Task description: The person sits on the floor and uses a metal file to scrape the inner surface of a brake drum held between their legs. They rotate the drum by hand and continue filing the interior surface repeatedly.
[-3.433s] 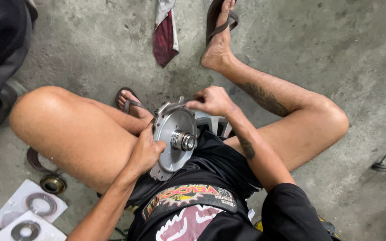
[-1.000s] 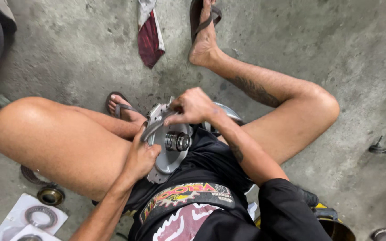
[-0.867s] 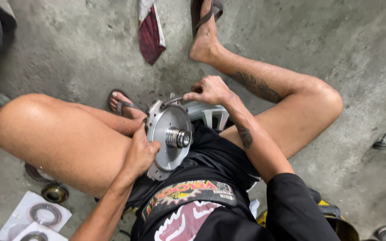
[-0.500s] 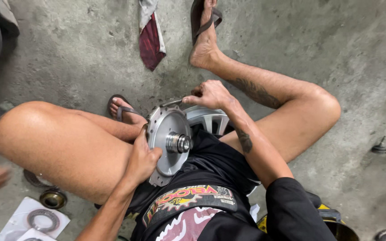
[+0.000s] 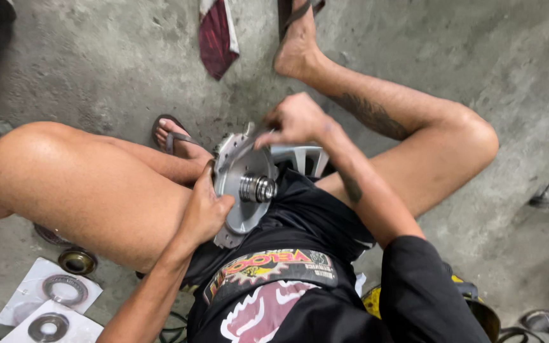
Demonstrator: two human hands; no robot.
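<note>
Bracing item: round metal pulley disc point(image 5: 244, 190), upright between your thighs. Left hand point(image 5: 204, 213) closed on the disc's lower-left rim; keep it clamped. Right hand point(image 5: 293, 119) pinched at the disc's top edge, contents hidden; work steadily there.

Round disc point(image 5: 244, 190): bare grey metal, matt face, brighter polished hub at centre. Floor point(image 5: 96, 63): rough, stained concrete. Rag point(image 5: 217, 35), upper frame: dark red woven cloth. Rings point(image 5: 63, 289), lower left: dull metal on white paper sheets. Shorts point(image 5: 287, 286): black printed fabric.
</note>
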